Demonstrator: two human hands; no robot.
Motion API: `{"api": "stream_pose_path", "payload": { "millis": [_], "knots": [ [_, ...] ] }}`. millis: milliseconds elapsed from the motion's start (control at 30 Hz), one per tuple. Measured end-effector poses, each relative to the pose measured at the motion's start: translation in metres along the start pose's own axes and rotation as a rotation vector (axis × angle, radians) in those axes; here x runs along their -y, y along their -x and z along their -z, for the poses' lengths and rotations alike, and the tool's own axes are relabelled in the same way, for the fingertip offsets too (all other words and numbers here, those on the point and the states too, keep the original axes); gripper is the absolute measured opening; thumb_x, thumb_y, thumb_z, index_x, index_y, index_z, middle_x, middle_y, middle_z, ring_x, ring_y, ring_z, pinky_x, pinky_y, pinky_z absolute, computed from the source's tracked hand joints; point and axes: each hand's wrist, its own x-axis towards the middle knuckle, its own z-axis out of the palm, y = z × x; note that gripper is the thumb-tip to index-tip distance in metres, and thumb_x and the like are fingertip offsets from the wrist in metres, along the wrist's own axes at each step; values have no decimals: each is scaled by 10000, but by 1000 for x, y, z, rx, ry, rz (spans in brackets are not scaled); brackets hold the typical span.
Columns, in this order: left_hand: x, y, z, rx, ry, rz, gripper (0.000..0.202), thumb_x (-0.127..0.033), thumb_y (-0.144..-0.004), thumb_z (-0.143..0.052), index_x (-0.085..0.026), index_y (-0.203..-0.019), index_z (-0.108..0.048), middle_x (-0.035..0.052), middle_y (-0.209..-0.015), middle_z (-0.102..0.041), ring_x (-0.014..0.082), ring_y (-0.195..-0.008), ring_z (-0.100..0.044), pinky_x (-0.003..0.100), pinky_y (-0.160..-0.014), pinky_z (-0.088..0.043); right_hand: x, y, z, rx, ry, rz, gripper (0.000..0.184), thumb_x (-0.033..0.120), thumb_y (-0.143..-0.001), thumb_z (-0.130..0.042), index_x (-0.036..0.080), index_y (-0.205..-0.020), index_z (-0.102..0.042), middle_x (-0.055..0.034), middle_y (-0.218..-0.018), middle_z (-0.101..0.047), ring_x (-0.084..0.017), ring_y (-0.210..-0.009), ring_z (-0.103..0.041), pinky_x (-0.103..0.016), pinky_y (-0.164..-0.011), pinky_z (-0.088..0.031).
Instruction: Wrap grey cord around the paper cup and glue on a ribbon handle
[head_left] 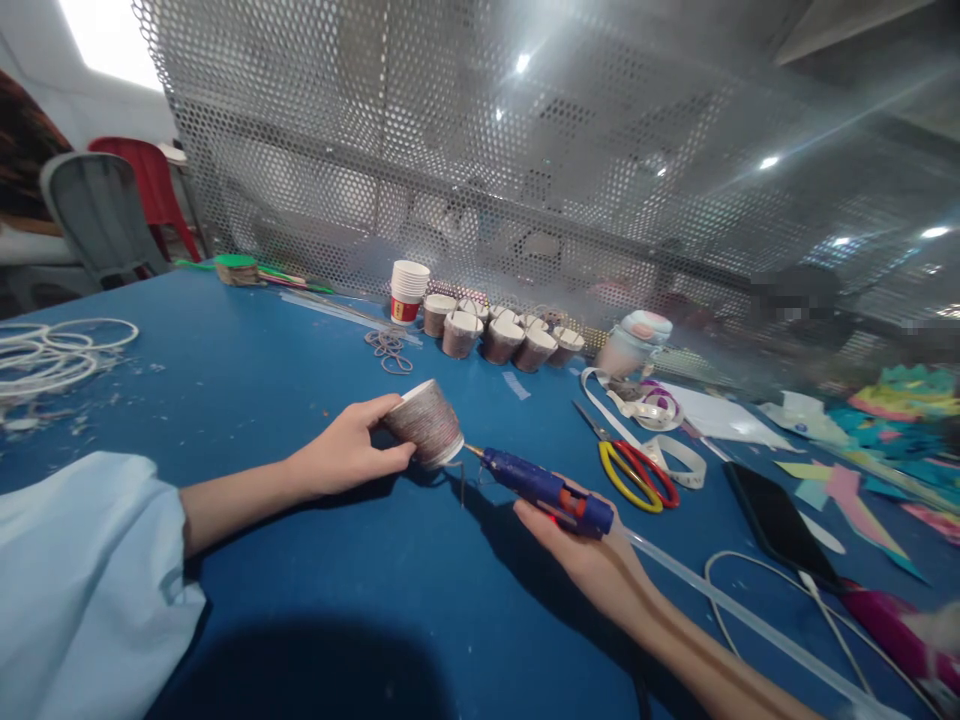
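Observation:
My left hand [346, 450] grips a paper cup wrapped in brownish thread [426, 424], holding it on its side just above the blue table [270, 400]. My right hand [581, 550] is closed around a blue hot glue gun [544, 487]. The gun's metal tip touches the cup's base rim. A long clear glue stick [720, 600] sticks out of the back of the gun, running past my right forearm.
A stack of white and red paper cups [409, 290] and several thread-wrapped cups [499, 335] stand at the back by a perforated metal screen. Scissors with yellow and red handles [634, 468], white ribbon [667, 450], a black phone [780, 522], coloured paper scraps [862, 490] and white rings [52, 350] lie around.

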Motion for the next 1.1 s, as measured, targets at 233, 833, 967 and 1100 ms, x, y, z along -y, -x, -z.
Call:
{"api": "stream_pose_path", "payload": {
  "millis": [233,833,967,1100],
  "knots": [
    [-5,1,1,18,1,-46,191,-266,-717,-562,-164,-871,-610,24,-824,-614,175,-786,-567,289,-755,-471,9,5,0,65,-16,-30,300,448,-759,-595,183,-634,-532,36,-537,-421,-97,-491,-355,-239,-465,-355],
    [-3,3,0,10,-115,-134,129,-245,-741,-528,-164,-831,-572,4,-788,-530,146,-742,-522,266,-716,-439,7,6,1,62,83,20,293,419,-796,-567,191,-630,-487,41,-546,-430,-94,-506,-366,-217,-469,-349],
    [-2,3,0,20,-137,-129,171,-242,-745,-525,-158,-888,-567,5,-812,-538,143,-761,-525,263,-739,-445,8,8,-3,68,124,102,256,358,-795,-549,197,-611,-475,59,-501,-415,-79,-459,-336,-209,-454,-337],
    [-2,2,0,19,-143,-138,168,-243,-750,-523,-158,-887,-569,3,-813,-540,139,-759,-525,255,-734,-448,10,8,-5,49,145,136,237,332,-784,-550,201,-605,-465,61,-495,-422,-77,-448,-337,-209,-453,-336]
  ]
}}
